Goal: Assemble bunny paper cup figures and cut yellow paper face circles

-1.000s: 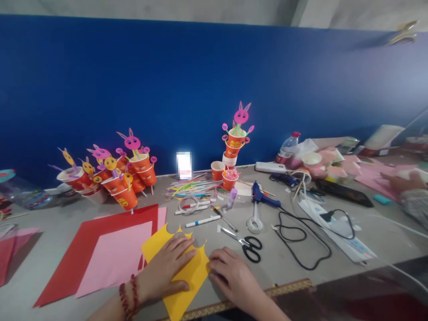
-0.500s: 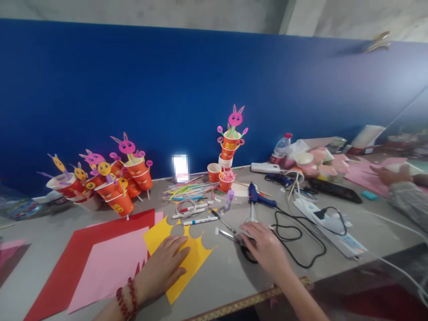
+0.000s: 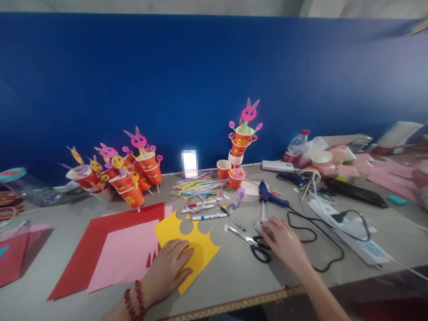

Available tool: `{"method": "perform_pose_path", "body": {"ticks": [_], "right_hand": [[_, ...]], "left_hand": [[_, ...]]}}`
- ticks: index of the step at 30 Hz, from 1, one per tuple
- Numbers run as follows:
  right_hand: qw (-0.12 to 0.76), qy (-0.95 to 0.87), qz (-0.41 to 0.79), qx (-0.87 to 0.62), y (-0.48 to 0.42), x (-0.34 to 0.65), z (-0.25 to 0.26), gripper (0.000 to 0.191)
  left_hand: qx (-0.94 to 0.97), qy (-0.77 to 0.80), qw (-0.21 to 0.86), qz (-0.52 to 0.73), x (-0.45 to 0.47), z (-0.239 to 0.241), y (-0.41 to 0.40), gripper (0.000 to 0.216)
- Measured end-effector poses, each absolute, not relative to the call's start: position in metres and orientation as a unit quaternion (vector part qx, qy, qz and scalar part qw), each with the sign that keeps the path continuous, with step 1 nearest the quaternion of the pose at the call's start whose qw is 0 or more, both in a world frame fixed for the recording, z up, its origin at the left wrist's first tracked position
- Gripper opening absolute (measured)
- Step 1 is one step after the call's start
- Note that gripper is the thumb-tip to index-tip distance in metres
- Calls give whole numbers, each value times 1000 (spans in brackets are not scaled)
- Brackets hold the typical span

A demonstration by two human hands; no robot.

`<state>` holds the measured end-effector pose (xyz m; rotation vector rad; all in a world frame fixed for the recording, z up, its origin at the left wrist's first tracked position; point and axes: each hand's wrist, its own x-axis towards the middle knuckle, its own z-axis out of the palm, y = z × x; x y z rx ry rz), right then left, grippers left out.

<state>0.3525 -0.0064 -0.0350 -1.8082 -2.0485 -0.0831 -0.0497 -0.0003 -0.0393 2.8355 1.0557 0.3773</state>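
The left hand (image 3: 169, 267), two red bracelets (image 3: 138, 296) at its wrist, lies flat, fingers slightly spread, on the yellow sheet (image 3: 202, 249). This sheet rests on the table (image 3: 234, 285) between the hands, its far edge cut in round notches, its left corner overlapping the red sheet (image 3: 75, 263). A pink sheet (image 3: 117, 263) lies on the red. The right hand (image 3: 284, 240) is bent over the tape roll (image 3: 258, 224), just beside the scissors (image 3: 262, 254); whether its fingers pinch the roll cannot be told. Beyond lie a blue-banded marker (image 3: 209, 217), the glue gun (image 3: 274, 199) and thin coloured sticks (image 3: 194, 186). Decorated cups (image 3: 132, 196) stand at left, before the blue wall (image 3: 187, 80).
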Motion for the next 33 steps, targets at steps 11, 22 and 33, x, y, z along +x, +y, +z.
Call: {"method": "perform_pose_path", "body": {"ticks": [11,22,33], "right_hand": [[249,-838,146,-464,-24,233,13,15],[220,-845,168,-457,6,198,-38,60],[282,-821,204,-453,15,201,-54,53]], "left_hand": [[926,348,80,122,-48,-34,-1,33],[878,425,89,202,-50,-53,-1,45],[844,449,203,212,-20,-30,27,32]]}}
